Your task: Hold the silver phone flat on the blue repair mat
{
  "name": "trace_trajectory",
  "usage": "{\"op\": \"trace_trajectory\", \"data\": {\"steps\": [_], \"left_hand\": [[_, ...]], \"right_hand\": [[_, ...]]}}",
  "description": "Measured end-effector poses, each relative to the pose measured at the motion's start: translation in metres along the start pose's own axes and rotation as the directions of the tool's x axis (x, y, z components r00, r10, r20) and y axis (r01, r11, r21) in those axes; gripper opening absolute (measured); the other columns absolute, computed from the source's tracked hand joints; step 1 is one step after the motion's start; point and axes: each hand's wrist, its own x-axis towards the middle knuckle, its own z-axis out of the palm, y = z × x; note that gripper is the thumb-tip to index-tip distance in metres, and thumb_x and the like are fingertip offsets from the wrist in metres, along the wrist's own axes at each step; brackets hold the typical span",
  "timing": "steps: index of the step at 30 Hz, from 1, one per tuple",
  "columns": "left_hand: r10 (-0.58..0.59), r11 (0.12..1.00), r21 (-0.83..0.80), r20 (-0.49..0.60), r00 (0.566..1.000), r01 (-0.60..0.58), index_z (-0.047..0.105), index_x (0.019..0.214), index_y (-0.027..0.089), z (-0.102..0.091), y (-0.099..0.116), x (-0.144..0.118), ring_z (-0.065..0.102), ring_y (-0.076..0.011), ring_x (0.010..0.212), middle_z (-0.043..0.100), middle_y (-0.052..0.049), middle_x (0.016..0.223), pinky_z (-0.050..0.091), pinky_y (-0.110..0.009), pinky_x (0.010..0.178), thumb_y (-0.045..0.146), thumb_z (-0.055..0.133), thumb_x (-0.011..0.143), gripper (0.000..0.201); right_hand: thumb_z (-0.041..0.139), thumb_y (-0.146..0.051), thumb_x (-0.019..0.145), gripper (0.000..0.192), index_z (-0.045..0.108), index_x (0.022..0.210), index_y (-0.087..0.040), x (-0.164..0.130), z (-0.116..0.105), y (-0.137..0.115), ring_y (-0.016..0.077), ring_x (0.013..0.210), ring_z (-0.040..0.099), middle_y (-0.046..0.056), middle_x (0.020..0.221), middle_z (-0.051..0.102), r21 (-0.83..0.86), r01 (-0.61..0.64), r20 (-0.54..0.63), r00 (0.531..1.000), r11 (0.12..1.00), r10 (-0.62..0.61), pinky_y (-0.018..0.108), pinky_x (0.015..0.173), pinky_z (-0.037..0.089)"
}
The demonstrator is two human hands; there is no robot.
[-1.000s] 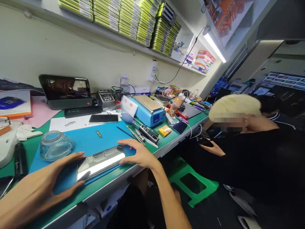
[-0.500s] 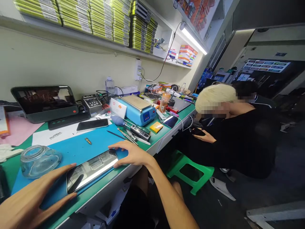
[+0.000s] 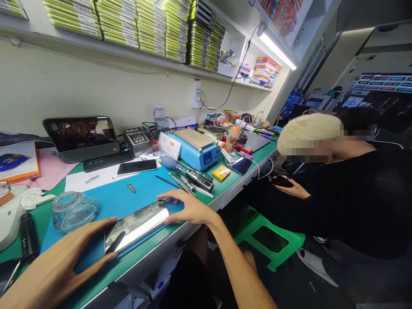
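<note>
A smartphone (image 3: 138,229) with a glossy, reflective face lies along the front of the blue mat (image 3: 109,197). My left hand (image 3: 74,257) spans its near-left end, thumb and a finger at opposite long edges. At the far-right end, my right hand (image 3: 186,208) grips it between thumb and fingers. Its underside is hidden. Just behind my left hand sits a squat glass jar (image 3: 74,210). A small brass-coloured tip (image 3: 131,188) lies on the mat behind the phone. Tweezers and a thin dark stick (image 3: 167,181) lie beyond my right hand.
A blue heating plate (image 3: 196,148), an electric screwdriver (image 3: 199,180) and a yellow box (image 3: 221,173) stand farther along the bench. Another phone (image 3: 137,167) lies on white paper before a tablet-like screen (image 3: 82,137). A green stool (image 3: 270,240) and a seated person (image 3: 347,201) are to the right.
The view has turned slightly left, so everything sits farther right in the picture and more of the bench's left end shows. Both hands keep their places at the phone.
</note>
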Motion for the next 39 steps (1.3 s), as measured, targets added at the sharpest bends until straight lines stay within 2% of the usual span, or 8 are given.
{"op": "trace_trajectory", "data": {"steps": [3,10,18,25,29,31,34,39], "left_hand": [[0.053,0.999,0.008,0.013,0.999,-0.053,0.036,0.157,0.049,-0.002,0.001,0.000,0.068,-0.0291,0.131,0.063,0.006,0.151,0.063,-0.050,0.109,0.074,0.052,0.100,0.065],[0.209,0.978,0.038,-0.113,0.971,-0.206,0.046,0.153,0.040,-0.021,0.017,0.005,0.076,-0.0252,0.115,0.071,0.002,0.138,0.067,-0.040,0.099,0.075,0.058,0.100,0.064],[0.173,0.984,-0.022,-0.118,0.978,-0.177,0.043,0.152,0.038,-0.020,0.016,0.008,0.075,-0.0248,0.118,0.068,0.000,0.142,0.066,-0.039,0.102,0.081,0.058,0.098,0.070],[0.076,0.989,-0.126,-0.018,0.997,-0.078,0.033,0.157,0.042,-0.028,0.026,0.005,0.063,-0.0254,0.135,0.058,-0.003,0.148,0.059,-0.046,0.113,0.086,0.048,0.099,0.075],[0.091,0.988,-0.121,-0.051,0.995,-0.096,0.043,0.147,0.037,-0.027,0.025,0.008,0.067,-0.0230,0.127,0.062,-0.002,0.140,0.060,-0.038,0.105,0.082,0.053,0.100,0.066],[0.131,0.981,-0.136,-0.086,0.988,-0.142,0.051,0.127,0.031,-0.028,0.021,0.008,0.071,-0.0202,0.116,0.066,-0.001,0.134,0.060,-0.030,0.094,0.077,0.058,0.101,0.054],[0.208,0.961,-0.156,-0.132,0.969,-0.228,0.051,0.103,0.027,-0.034,0.016,0.007,0.071,-0.0151,0.101,0.069,0.002,0.124,0.054,-0.024,0.083,0.066,0.057,0.106,0.040],[0.248,0.946,-0.168,-0.166,0.954,-0.276,0.060,0.114,0.029,-0.042,0.018,0.006,0.067,-0.0095,0.101,0.066,0.004,0.119,0.046,-0.019,0.090,0.037,0.040,0.115,0.022]], "right_hand": [[0.098,-0.031,0.075,0.072,0.071,0.142,-0.031,0.001,0.000,-0.002,0.0243,0.124,0.063,0.004,0.142,0.069,0.022,-0.035,-0.024,0.999,0.999,0.035,0.038,0.109,0.050],[0.093,-0.027,0.076,0.066,0.072,0.139,-0.030,0.000,0.001,-0.010,0.0243,0.122,0.064,0.003,0.142,0.071,0.031,-0.071,-0.057,0.996,0.997,0.072,0.040,0.111,0.049],[0.092,-0.026,0.074,0.070,0.072,0.140,-0.032,0.001,0.000,-0.008,0.0252,0.123,0.061,0.002,0.143,0.070,0.043,-0.111,-0.044,0.993,0.993,0.113,0.041,0.112,0.048],[0.093,-0.033,0.076,0.073,0.068,0.145,-0.031,0.003,-0.002,-0.008,0.0250,0.123,0.059,0.000,0.145,0.069,0.051,-0.112,-0.052,0.992,0.992,0.114,0.040,0.114,0.043],[0.094,-0.030,0.075,0.076,0.066,0.146,-0.030,0.004,-0.001,-0.009,0.0245,0.127,0.059,0.000,0.149,0.068,0.100,-0.112,-0.044,0.992,0.989,0.117,0.040,0.113,0.043],[0.093,-0.028,0.074,0.076,0.066,0.145,-0.028,0.004,0.000,-0.009,0.0246,0.127,0.060,0.001,0.147,0.069,0.111,-0.111,-0.048,0.992,0.988,0.116,0.040,0.112,0.043],[0.094,-0.027,0.073,0.076,0.067,0.144,-0.028,0.004,0.001,-0.006,0.0242,0.124,0.061,0.001,0.144,0.071,0.107,-0.098,-0.052,0.993,0.989,0.104,0.040,0.110,0.045],[0.093,-0.024,0.073,0.077,0.066,0.145,-0.028,0.005,0.001,-0.005,0.0233,0.125,0.061,0.000,0.144,0.072,0.116,-0.107,-0.052,0.992,0.988,0.113,0.040,0.110,0.045]]}}
